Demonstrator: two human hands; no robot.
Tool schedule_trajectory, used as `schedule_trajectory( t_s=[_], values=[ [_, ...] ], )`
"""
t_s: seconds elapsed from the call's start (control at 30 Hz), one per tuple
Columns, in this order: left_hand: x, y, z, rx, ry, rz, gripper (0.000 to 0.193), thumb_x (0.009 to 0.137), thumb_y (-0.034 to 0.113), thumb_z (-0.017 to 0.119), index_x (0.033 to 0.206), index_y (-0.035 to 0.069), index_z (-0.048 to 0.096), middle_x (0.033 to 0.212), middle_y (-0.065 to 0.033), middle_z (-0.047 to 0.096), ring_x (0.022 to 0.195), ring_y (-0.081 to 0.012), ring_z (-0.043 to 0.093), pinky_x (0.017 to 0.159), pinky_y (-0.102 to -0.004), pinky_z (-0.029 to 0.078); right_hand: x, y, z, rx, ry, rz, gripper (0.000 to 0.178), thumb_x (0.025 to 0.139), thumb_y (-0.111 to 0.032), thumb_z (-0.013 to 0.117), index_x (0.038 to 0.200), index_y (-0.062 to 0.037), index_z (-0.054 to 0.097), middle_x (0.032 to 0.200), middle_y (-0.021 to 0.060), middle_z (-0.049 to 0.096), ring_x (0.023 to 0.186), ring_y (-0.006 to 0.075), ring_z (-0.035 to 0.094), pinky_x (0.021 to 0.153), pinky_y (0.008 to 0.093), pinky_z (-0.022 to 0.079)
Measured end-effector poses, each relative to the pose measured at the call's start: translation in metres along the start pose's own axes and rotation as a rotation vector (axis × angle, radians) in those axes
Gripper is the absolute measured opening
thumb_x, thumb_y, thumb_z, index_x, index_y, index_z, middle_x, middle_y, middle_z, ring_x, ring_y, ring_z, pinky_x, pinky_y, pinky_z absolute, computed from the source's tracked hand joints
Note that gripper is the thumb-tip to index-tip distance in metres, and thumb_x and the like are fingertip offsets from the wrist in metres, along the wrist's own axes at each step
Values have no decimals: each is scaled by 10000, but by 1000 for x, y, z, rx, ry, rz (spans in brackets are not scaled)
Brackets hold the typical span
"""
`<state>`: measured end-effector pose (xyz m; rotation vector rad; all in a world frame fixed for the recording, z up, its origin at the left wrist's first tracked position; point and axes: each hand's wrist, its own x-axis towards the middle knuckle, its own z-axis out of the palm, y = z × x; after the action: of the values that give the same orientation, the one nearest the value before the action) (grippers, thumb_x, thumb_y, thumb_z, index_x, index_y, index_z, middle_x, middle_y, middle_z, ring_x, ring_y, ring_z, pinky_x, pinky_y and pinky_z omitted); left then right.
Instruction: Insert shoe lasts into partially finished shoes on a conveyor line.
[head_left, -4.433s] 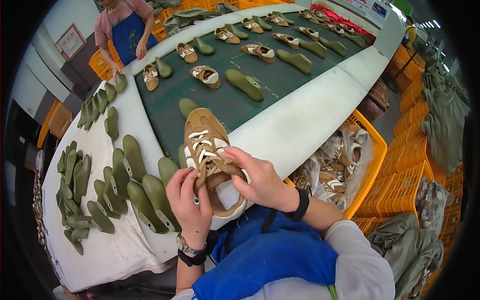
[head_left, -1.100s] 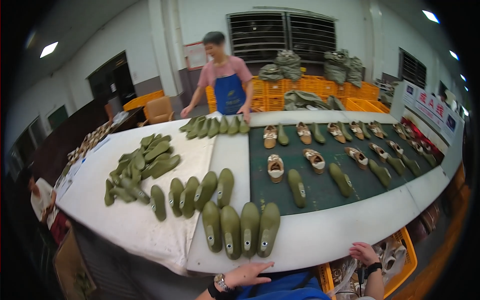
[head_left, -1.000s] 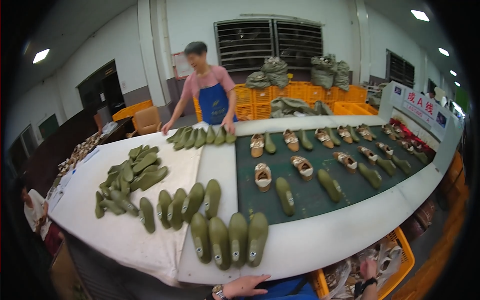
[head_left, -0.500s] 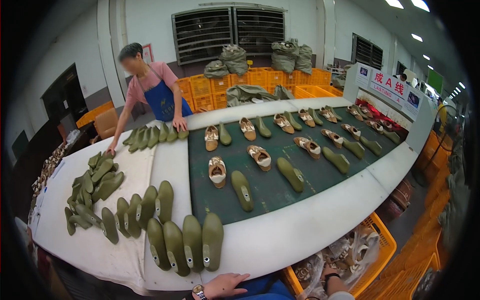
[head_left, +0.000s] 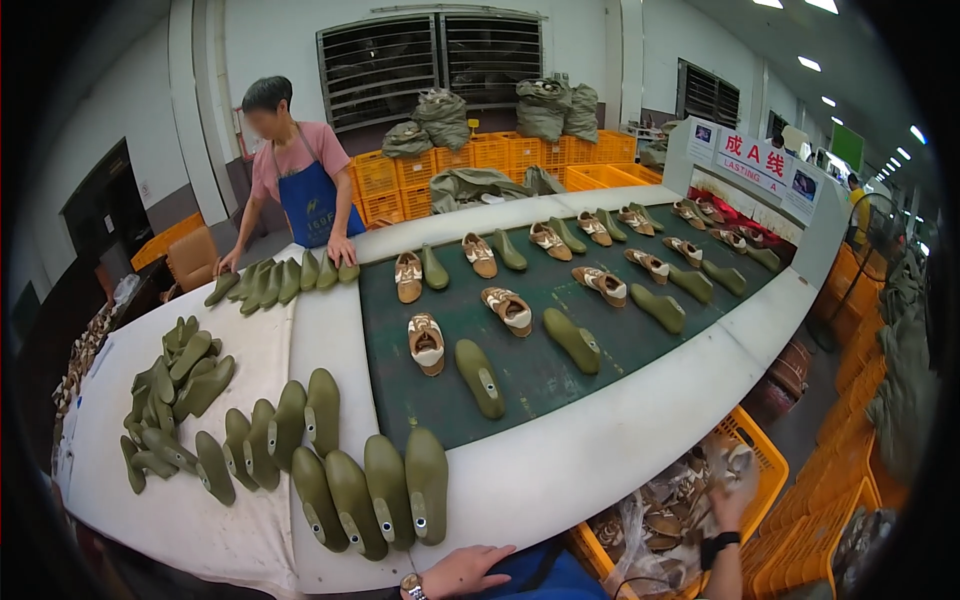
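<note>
My left hand, wearing a wristwatch, lies on the near edge of the white table with its fingers stretched out and nothing in them. Just beyond it stand several green shoe lasts in a row. Down to the right, my right hand, with a black wristband, is inside an orange crate of brown and white shoes. Motion smears its fingers. A clear plastic bag is against them, and whether they grip it I cannot tell.
A dark green conveyor belt carries brown sneakers and lasts in rows. More lasts lie heaped at the left. Across the table a co-worker in a blue apron touches lasts. Orange crates stack up at the right.
My right hand has moved right and away from me inside the crate, and the plastic bag has shifted that way. The co-worker's reaching hand has drawn back from the heap to the far row.
</note>
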<state>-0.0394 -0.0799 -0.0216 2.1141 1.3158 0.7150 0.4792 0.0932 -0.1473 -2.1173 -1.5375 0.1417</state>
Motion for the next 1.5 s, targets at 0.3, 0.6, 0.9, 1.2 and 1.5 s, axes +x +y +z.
schedule_trajectory(
  t_s=[0.3,0.6,0.9,1.2,1.5],
  values=[
    [48,-2,-46,-455,330,-225,769,759,68,638,1403,59,219,1410,-151,317,1290,-265,332,1019,-396,318,30,-284,-109,1559,-495,-142,273,900,-213,545,1078,-8,570,997,38,618,871,122,596,720,260,502],
    [54,14,-61,-781,393,-288,621,849,8,497,1394,-14,202,1321,-126,411,1171,-175,442,959,-295,373,-46,-416,-3,1469,-1125,-57,376,875,-278,586,1103,19,550,1022,85,609,902,142,590,793,275,478],
    [62,11,-65,-284,548,-394,567,817,56,443,1340,-81,273,855,-179,621,720,-187,590,686,-285,471,-118,-404,-39,548,-387,-1018,383,728,-174,674,1071,-33,583,1021,124,604,934,242,594,766,345,484],
    [70,6,-66,174,511,-316,559,762,44,555,1294,-23,395,815,-191,588,660,-303,572,671,-373,483,-113,-412,-13,880,-245,-770,241,746,-9,557,986,-3,576,735,140,630,612,218,637,543,289,501],
    [82,3,-69,354,730,-146,230,725,32,647,951,20,602,860,-115,605,761,-285,591,671,-352,482,-117,-406,-22,863,-334,-852,308,744,-52,566,1050,-28,536,842,148,626,722,304,618,623,375,506]
  ],
)
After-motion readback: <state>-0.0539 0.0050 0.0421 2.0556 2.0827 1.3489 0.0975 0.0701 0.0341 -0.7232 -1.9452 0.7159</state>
